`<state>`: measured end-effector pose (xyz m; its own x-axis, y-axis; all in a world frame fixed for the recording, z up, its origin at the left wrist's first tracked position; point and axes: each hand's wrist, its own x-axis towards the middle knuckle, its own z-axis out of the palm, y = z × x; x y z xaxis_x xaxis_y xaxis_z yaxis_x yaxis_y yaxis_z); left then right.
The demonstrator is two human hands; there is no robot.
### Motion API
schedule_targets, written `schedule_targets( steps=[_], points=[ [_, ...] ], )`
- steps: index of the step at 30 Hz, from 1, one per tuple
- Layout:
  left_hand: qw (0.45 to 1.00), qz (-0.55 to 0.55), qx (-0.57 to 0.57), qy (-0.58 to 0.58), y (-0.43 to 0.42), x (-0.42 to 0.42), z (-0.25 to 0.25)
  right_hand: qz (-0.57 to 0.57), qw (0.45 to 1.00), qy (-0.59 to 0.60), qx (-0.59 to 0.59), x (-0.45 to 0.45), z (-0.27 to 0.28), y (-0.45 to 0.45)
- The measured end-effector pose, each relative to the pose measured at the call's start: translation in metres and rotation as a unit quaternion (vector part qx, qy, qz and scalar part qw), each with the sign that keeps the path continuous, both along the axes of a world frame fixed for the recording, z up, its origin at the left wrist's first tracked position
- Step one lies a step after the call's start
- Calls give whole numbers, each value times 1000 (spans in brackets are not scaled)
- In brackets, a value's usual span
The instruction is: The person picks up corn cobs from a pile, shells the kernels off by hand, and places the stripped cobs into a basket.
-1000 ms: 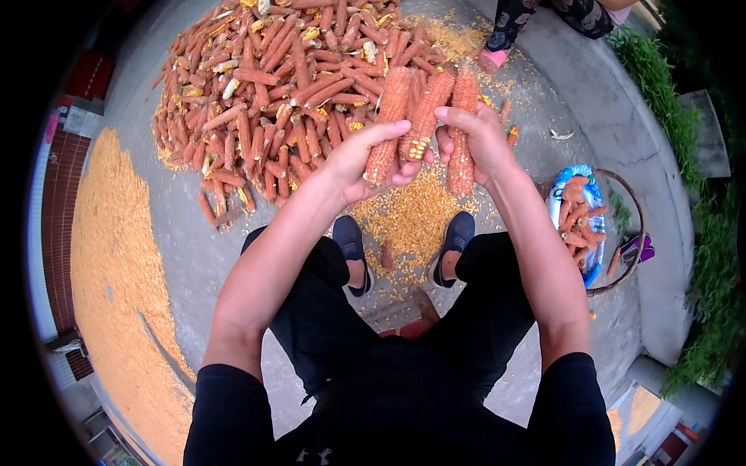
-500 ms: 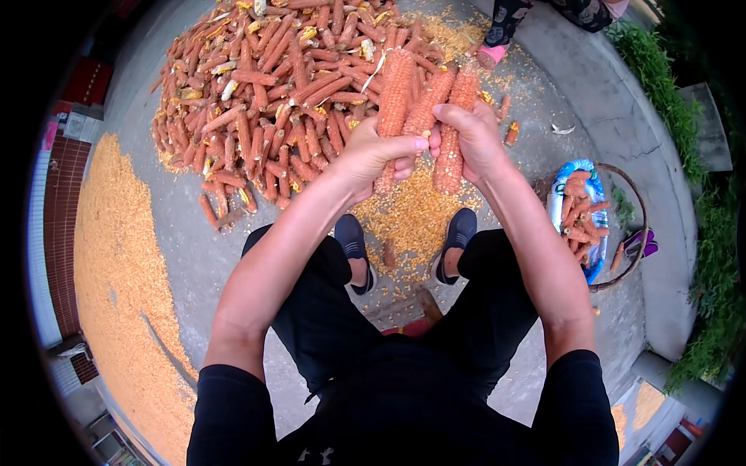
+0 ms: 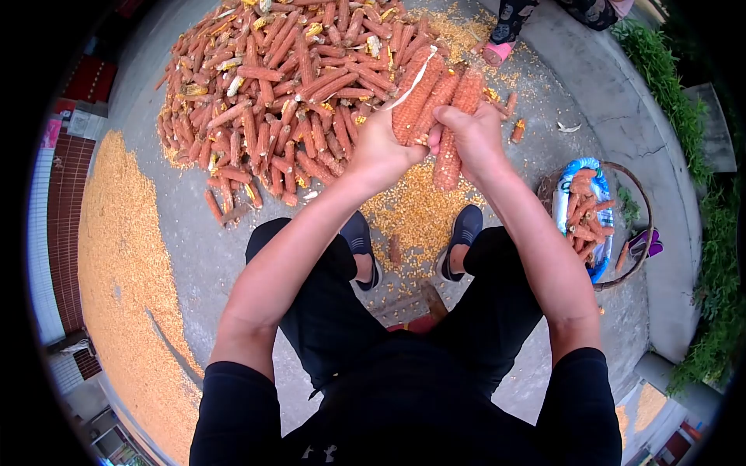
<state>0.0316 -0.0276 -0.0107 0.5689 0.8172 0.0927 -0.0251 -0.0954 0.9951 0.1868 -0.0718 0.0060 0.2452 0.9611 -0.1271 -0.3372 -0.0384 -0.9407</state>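
My left hand (image 3: pixel 385 155) is closed round the lower end of a reddish corncob (image 3: pixel 412 89), with a pale husk strip lying along it. My right hand (image 3: pixel 475 136) grips another corncob (image 3: pixel 466 97), its thumb pressed across the top. Between these two lies a middle corncob (image 3: pixel 437 101), touching both. A few pale kernels show at its lower end by my fingertips. Which hand bears the middle cob I cannot tell. Loose yellow kernels (image 3: pixel 416 210) cover the ground beneath my hands, between my shoes.
A large heap of corncobs (image 3: pixel 264 101) rises ahead and to the left. Spread kernels (image 3: pixel 124 279) cover the left ground. A handled basket (image 3: pixel 594 272), lined with blue-and-white plastic and holding cobs, stands at right. Another person's foot in a pink shoe (image 3: pixel 499 53) is beyond the heap.
The left cob has tilted to the right and its lower end has risen. My left hand has turned with it, and the husk strip now lies across that cob.
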Motion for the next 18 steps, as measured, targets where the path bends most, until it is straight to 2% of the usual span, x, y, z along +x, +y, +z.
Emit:
schedule_targets(
  steps=[7, 13, 18],
  points=[
    [981, 54, 140, 124, -5, -5, 8, -25, 998, -6, -53, -1, 1, 0],
    [997, 24, 80, 3, -2, -4, -2, -33, 999, -28, -5, 1, 3, 3],
    [999, -4, -31, -14, -4, -6, 4, -18, 1000, -9, -8, 5, 2, 0]
  ],
)
